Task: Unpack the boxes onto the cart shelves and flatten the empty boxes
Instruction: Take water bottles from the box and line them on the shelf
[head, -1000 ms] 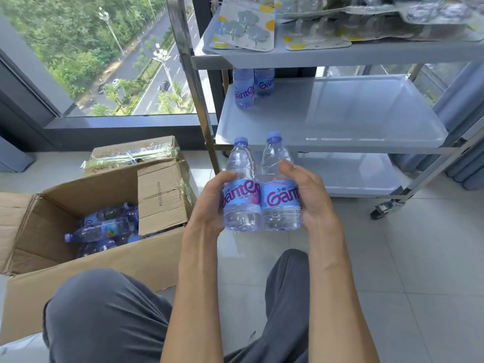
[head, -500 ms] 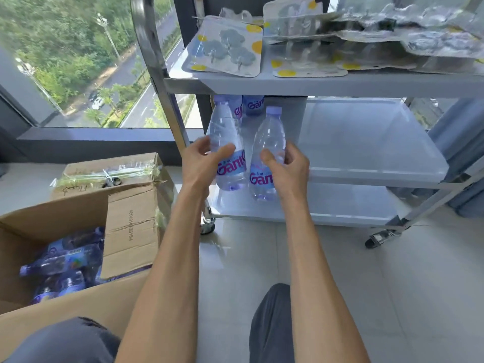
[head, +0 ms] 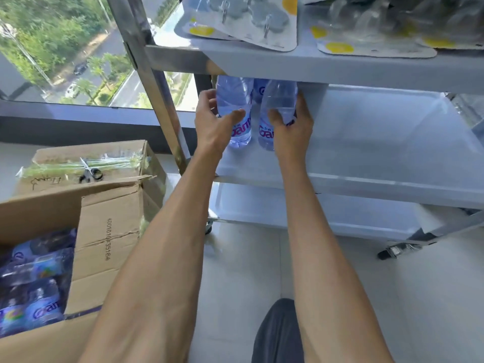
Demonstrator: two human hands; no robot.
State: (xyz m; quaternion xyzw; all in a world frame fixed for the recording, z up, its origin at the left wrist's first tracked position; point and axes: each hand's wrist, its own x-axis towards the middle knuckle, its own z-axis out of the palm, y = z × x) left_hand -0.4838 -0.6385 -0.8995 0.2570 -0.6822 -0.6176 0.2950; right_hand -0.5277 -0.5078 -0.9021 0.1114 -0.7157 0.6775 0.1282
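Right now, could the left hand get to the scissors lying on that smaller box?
Probably not at once: the left hand grips a water bottle on the middle shelf. Once freed, the scissors lie uncovered on the smaller box, with nothing between.

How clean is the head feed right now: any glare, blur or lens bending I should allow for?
Head view: daylight from the window leaves the middle shelf pale and washed out; the water bottles gripped by the left hand and right hand look slightly soft; the wide lens bows the cart post; bottles in the cardboard box sit in shadow.
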